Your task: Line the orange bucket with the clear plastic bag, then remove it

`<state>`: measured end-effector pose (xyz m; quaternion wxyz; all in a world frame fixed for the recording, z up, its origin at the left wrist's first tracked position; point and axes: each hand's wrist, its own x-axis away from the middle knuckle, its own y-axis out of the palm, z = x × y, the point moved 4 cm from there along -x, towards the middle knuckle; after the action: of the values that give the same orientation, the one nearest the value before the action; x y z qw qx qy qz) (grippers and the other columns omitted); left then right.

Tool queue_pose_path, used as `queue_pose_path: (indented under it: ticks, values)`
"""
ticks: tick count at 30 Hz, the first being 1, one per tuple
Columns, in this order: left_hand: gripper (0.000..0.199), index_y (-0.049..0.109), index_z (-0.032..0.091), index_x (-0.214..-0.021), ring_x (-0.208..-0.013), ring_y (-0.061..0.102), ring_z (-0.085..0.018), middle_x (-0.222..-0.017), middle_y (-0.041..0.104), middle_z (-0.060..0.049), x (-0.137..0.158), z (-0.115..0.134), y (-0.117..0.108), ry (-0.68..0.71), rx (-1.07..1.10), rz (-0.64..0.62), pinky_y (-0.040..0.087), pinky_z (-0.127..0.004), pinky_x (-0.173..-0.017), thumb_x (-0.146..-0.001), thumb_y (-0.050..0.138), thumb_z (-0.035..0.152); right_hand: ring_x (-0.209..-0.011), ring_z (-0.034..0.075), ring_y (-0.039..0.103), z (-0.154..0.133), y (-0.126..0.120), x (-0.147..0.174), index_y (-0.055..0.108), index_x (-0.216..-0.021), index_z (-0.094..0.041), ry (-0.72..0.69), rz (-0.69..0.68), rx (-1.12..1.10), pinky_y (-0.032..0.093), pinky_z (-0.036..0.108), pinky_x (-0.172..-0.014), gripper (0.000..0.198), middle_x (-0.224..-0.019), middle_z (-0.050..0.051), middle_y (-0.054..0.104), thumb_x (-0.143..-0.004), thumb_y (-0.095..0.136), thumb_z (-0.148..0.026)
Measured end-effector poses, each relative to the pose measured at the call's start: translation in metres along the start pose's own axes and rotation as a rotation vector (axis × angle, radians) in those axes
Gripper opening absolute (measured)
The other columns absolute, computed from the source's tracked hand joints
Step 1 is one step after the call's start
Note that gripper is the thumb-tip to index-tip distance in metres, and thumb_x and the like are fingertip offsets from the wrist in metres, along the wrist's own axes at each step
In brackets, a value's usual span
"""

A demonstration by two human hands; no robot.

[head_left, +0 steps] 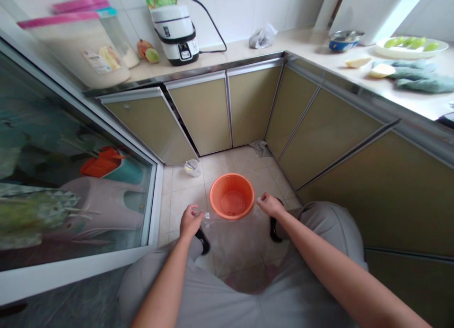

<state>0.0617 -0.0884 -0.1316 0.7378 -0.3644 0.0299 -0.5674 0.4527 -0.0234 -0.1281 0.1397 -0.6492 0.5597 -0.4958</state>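
Stretched between my two hands is a clear, see-through plastic bag or sheet [236, 240], hanging down between my knees; its exact kind is hard to make out. My left hand [192, 221] pinches its left top corner, and a bunched clear bit shows at the fingertips. Its right top corner is pinched in my right hand [270, 205]. Just beyond both hands an orange plastic basin [232, 196] stands upright on the tiled floor, with a few small dark specks at its bottom.
A small clear plastic tub [192, 168] sits by the cabinets, left of the basin. A grey cloth [260, 147] lies in the cabinet corner. On the counter are a rice cooker [176, 34], a plate of green pieces [411, 47] and a blue bowl [344, 40]. A glass door [71, 176] borders the left.
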Motion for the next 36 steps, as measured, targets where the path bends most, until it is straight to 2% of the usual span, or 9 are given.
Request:
queue_pose_path:
  ticks: [3, 8, 15, 18, 20, 24, 29, 33, 36]
  values:
    - [0.040, 0.057, 0.023, -0.084, -0.067, 0.053, -0.017, -0.069, 0.054, 0.003, 0.010, 0.033, -0.015, 0.159, 0.131, 0.071, 0.040, -0.028, -0.067, -0.078, 0.070, 0.060, -0.069, 0.017, 0.054, -0.020, -0.019, 0.018, 0.057, -0.071, -0.020, -0.170, -0.044, -0.156, 0.033, 0.028, -0.063, 0.029, -0.070, 0.003, 0.061, -0.088, 0.067, -0.041]
    - [0.056, 0.039, 0.024, -0.063, -0.054, 0.034, -0.012, -0.057, 0.034, 0.007, 0.037, 0.104, -0.042, 0.210, 0.413, -0.162, 0.029, -0.027, -0.056, -0.083, 0.068, 0.068, -0.053, 0.012, 0.039, -0.054, -0.062, 0.060, 0.047, -0.067, -0.022, -0.398, -0.355, -0.686, 0.034, 0.027, -0.055, 0.054, -0.058, -0.004, 0.041, -0.094, 0.053, -0.069]
    - [0.066, 0.044, 0.028, -0.058, -0.052, 0.036, -0.018, -0.054, 0.034, 0.000, 0.101, 0.225, -0.114, 0.321, 0.799, -0.419, 0.038, -0.035, -0.053, -0.082, 0.048, 0.090, -0.050, 0.013, 0.030, -0.122, -0.173, 0.144, 0.033, -0.058, -0.025, -0.732, -0.484, -1.007, 0.031, 0.028, -0.051, 0.075, -0.054, -0.003, 0.030, -0.086, 0.037, -0.094]
    - [0.075, 0.047, 0.028, -0.060, -0.050, 0.038, -0.018, -0.052, 0.037, -0.002, 0.087, 0.258, -0.119, 0.266, 0.868, -0.500, 0.038, -0.037, -0.052, -0.080, 0.032, 0.098, -0.049, 0.013, 0.027, -0.155, -0.188, 0.137, 0.032, -0.060, -0.027, -0.746, -0.567, -1.029, 0.030, 0.028, -0.048, 0.078, -0.054, -0.003, 0.027, -0.082, 0.019, -0.101]
    - [0.078, 0.042, 0.027, -0.058, -0.045, 0.030, -0.014, -0.048, 0.034, 0.001, 0.051, 0.268, -0.101, 0.161, 0.862, -0.556, 0.034, -0.033, -0.048, -0.077, 0.027, 0.102, -0.048, 0.012, 0.021, -0.177, -0.172, 0.103, 0.030, -0.061, -0.028, -0.640, -0.657, -1.023, 0.024, 0.027, -0.045, 0.078, -0.052, -0.004, 0.024, -0.083, 0.009, -0.099]
    - [0.077, 0.026, 0.028, -0.054, -0.040, 0.018, -0.010, -0.042, 0.021, 0.005, -0.033, 0.248, -0.050, -0.144, 0.761, -0.524, 0.022, -0.028, -0.043, -0.074, 0.029, 0.103, -0.047, 0.011, 0.006, -0.193, -0.110, 0.018, 0.021, -0.063, -0.029, -0.250, -0.726, -0.944, 0.009, 0.026, -0.042, 0.074, -0.049, -0.008, 0.013, -0.084, 0.000, -0.097]
    - [0.076, 0.027, 0.027, -0.055, -0.041, 0.024, -0.010, -0.045, 0.024, 0.007, -0.069, 0.213, -0.016, -0.087, 0.661, -0.575, 0.027, -0.028, -0.046, -0.073, 0.041, 0.100, -0.046, 0.010, 0.011, -0.174, -0.078, -0.026, 0.023, -0.065, -0.028, -0.229, -0.711, -1.011, 0.009, 0.025, -0.043, 0.070, -0.050, -0.007, 0.019, -0.089, 0.014, -0.093]
    - [0.063, 0.050, 0.022, -0.069, -0.059, 0.051, -0.012, -0.066, 0.055, 0.002, -0.070, 0.164, 0.001, 0.118, 0.418, -0.411, 0.043, -0.026, -0.062, -0.067, 0.078, 0.079, -0.046, 0.009, 0.028, -0.111, -0.058, -0.052, 0.036, -0.071, -0.025, -0.179, -0.304, -0.887, 0.020, 0.023, -0.044, 0.051, -0.055, -0.007, 0.036, -0.095, 0.052, -0.067]
    - [0.072, 0.061, 0.021, -0.096, -0.083, 0.064, -0.018, -0.094, 0.068, -0.005, -0.062, 0.094, 0.020, 0.124, 0.229, -0.369, 0.049, -0.028, -0.076, -0.048, 0.096, 0.062, -0.054, 0.013, 0.046, -0.040, -0.026, -0.059, 0.045, -0.078, -0.024, 0.029, 0.063, -0.634, 0.032, 0.024, -0.049, 0.033, -0.062, -0.003, 0.050, -0.094, 0.060, -0.048]
